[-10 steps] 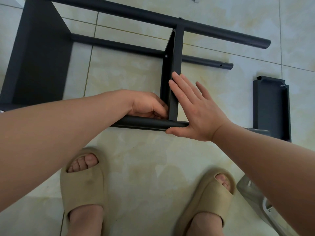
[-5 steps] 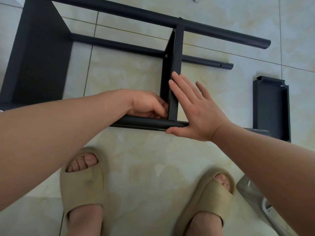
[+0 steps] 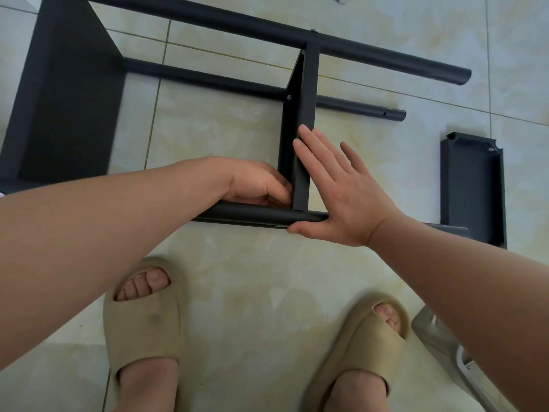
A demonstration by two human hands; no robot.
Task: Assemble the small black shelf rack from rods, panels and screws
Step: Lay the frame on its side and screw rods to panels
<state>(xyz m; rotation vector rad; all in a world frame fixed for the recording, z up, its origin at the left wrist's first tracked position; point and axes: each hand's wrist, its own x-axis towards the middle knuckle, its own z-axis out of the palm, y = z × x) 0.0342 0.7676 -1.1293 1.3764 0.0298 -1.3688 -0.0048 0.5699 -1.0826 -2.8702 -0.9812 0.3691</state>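
The partly built black rack lies on its side on the tiled floor. A large panel (image 3: 68, 96) stands at the left, and long rods (image 3: 371, 59) run to the right. A narrow middle panel (image 3: 300, 120) stands upright between the far rod and the near rod (image 3: 252, 214). My left hand (image 3: 261, 185) is curled in the corner where this panel meets the near rod; what its fingertips pinch is hidden. My right hand (image 3: 338, 188) presses flat with straight fingers against the panel's right face, its thumb along the near rod.
A loose black panel (image 3: 472, 185) lies on the floor at the right, a screw in its upper corner. Another short rod (image 3: 362, 108) ends with a hole near its tip. My feet in beige slippers (image 3: 142, 316) stand below. A grey object (image 3: 439, 340) sits at the lower right.
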